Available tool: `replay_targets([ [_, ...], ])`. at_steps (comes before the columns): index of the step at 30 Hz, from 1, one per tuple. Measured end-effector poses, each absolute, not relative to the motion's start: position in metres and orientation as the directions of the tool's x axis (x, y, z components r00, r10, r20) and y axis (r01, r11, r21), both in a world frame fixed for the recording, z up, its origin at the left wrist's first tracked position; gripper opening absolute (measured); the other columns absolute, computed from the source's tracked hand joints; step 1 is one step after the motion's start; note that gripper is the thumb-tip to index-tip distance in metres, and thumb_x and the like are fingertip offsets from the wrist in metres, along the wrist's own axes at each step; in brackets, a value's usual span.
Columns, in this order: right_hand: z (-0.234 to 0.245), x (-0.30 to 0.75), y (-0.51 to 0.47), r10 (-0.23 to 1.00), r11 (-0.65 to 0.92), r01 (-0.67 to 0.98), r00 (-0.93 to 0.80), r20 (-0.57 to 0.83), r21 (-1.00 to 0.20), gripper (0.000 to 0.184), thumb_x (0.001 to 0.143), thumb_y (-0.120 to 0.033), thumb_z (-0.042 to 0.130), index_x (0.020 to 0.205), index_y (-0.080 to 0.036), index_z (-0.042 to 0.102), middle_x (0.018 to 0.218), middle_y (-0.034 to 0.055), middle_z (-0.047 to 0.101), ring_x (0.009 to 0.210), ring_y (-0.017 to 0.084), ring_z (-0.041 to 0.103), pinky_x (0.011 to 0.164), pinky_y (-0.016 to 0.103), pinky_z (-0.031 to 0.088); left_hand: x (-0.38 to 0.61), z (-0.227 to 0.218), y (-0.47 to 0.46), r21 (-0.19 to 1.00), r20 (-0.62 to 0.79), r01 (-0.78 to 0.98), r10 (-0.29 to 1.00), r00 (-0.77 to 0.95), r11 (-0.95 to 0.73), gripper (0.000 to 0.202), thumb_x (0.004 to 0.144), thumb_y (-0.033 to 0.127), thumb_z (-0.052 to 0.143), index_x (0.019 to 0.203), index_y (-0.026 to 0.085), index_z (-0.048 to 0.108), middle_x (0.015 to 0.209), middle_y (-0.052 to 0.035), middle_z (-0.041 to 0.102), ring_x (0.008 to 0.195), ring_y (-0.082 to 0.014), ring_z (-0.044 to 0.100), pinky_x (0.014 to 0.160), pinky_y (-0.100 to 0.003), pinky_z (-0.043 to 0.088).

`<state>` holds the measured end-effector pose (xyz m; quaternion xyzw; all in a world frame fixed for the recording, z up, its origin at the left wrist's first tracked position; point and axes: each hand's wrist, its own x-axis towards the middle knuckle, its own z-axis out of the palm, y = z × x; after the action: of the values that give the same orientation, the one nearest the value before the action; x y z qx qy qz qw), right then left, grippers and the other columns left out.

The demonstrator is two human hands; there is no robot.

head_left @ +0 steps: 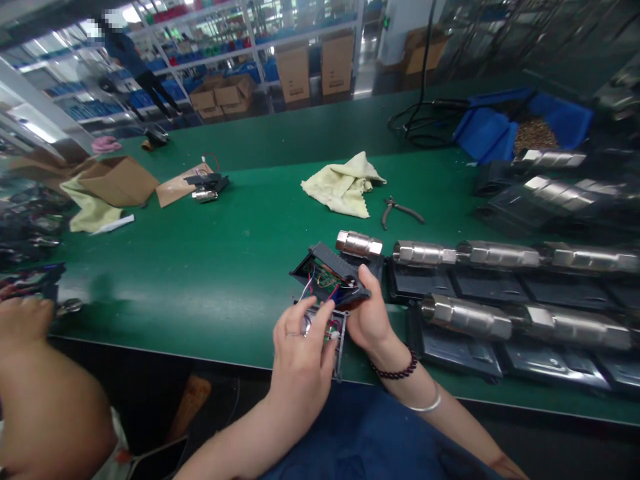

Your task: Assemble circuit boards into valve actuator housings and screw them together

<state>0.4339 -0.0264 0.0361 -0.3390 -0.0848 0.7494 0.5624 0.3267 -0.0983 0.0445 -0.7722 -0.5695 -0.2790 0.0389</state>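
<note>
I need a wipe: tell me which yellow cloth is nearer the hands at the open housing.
The crumpled cloth beside the pliers, beyond the open housing; the other yellow cloth lies farther left, by a cardboard box.

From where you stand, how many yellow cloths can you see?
2: one cloth beside the pliers, another by a cardboard box at left; others may be hidden.

right fingers (373, 290): on black housing (333, 263) | left fingers (316, 330): at cover (342, 353) | pliers (391, 201) near cloth (345, 187)
</note>
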Motion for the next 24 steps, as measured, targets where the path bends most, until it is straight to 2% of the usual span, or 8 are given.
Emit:
replay_targets([
  [4,0.037,0.435,-0.031,0.91,-0.338,-0.775,-0.126,-0.394,-0.533,0.032,0.067,-0.052,0.067,0.08,-0.024,0.071,0.088,0.0036,0.074,0.108,0.029,0.062,0.087,0.043,0.053,0.326,0.033,-0.105,0.275,0.486,0.915,0.864,0.132,-0.295,0.064,0.091,0.03,0.05,0.144,0.007,0.024,0.142,-0.0259,0.038,0.133,-0.0352,0.036,0.102,-0.052,0.041],
  [6,0.038,0.435,-0.033,0.919,-0.312,-0.767,-0.095,-0.382,-0.561,0.033,0.064,-0.053,0.069,0.082,-0.025,0.071,0.089,0.0026,0.074,0.107,0.028,0.062,0.087,0.042,0.053,0.325,0.029,-0.107,0.272,0.474,0.91,0.866,0.156,-0.313,0.064,0.095,0.03,0.04,0.147,0.005,0.012,0.143,-0.0267,0.037,0.136,-0.0326,0.033,0.104,-0.051,0.039],
  [8,0.038,0.434,-0.034,0.932,-0.278,-0.751,-0.061,-0.357,-0.599,0.035,0.062,-0.053,0.072,0.082,-0.025,0.071,0.087,0.0022,0.074,0.106,0.028,0.062,0.086,0.041,0.053,0.324,0.026,-0.107,0.267,0.477,0.909,0.864,0.163,-0.319,0.061,0.097,0.027,0.036,0.148,0.006,0.011,0.142,-0.0249,0.041,0.136,-0.0292,0.035,0.106,-0.048,0.039],
  [11,0.037,0.434,-0.035,0.946,-0.256,-0.728,-0.053,-0.319,-0.636,0.038,0.062,-0.057,0.071,0.079,-0.023,0.071,0.081,0.003,0.074,0.102,0.028,0.064,0.086,0.041,0.053,0.323,0.027,-0.106,0.283,0.521,0.903,0.842,0.138,-0.323,0.056,0.096,0.034,0.042,0.141,0.005,0.028,0.135,-0.0237,0.049,0.131,-0.0295,0.041,0.105,-0.047,0.04],
  [15,0.035,0.433,-0.034,0.948,-0.259,-0.724,-0.064,-0.313,-0.639,0.045,0.061,-0.062,0.069,0.079,-0.021,0.071,0.073,0.0023,0.073,0.093,0.027,0.067,0.082,0.041,0.055,0.316,0.033,-0.105,0.309,0.627,0.857,0.765,0.144,-0.414,0.031,0.09,0.043,0.055,0.105,0.017,0.062,0.105,-0.0122,0.063,0.109,-0.0255,0.056,0.103,-0.044,0.04],
  [18,0.035,0.433,-0.034,0.939,-0.273,-0.716,-0.055,-0.338,-0.642,0.047,0.057,-0.064,0.07,0.077,-0.022,0.072,0.069,0.0011,0.072,0.089,0.027,0.068,0.079,0.041,0.056,0.306,0.039,-0.105,0.324,0.64,0.782,0.732,0.232,-0.532,0.009,0.088,0.03,0.061,0.085,0.025,0.067,0.082,0.0001,0.067,0.088,-0.0172,0.059,0.105,-0.039,0.034],
  [20,0.035,0.433,-0.034,0.937,-0.281,-0.706,-0.057,-0.343,-0.65,0.047,0.057,-0.065,0.07,0.077,-0.022,0.072,0.07,0.0013,0.072,0.089,0.027,0.068,0.078,0.041,0.057,0.3,0.043,-0.105,0.339,0.608,0.721,0.726,0.322,-0.604,0.011,0.091,0.021,0.058,0.087,0.025,0.068,0.077,0.0035,0.068,0.082,-0.0139,0.059,0.106,-0.036,0.032],
  [24,0.036,0.432,-0.034,0.944,-0.273,-0.697,-0.062,-0.324,-0.663,0.047,0.06,-0.065,0.067,0.079,-0.022,0.072,0.073,0.002,0.073,0.091,0.027,0.068,0.079,0.042,0.057,0.298,0.047,-0.102,0.32,0.576,0.696,0.715,0.396,-0.643,0.021,0.093,0.014,0.049,0.089,0.022,0.068,0.077,0.0024,0.068,0.081,-0.014,0.057,0.106,-0.036,0.031],
])
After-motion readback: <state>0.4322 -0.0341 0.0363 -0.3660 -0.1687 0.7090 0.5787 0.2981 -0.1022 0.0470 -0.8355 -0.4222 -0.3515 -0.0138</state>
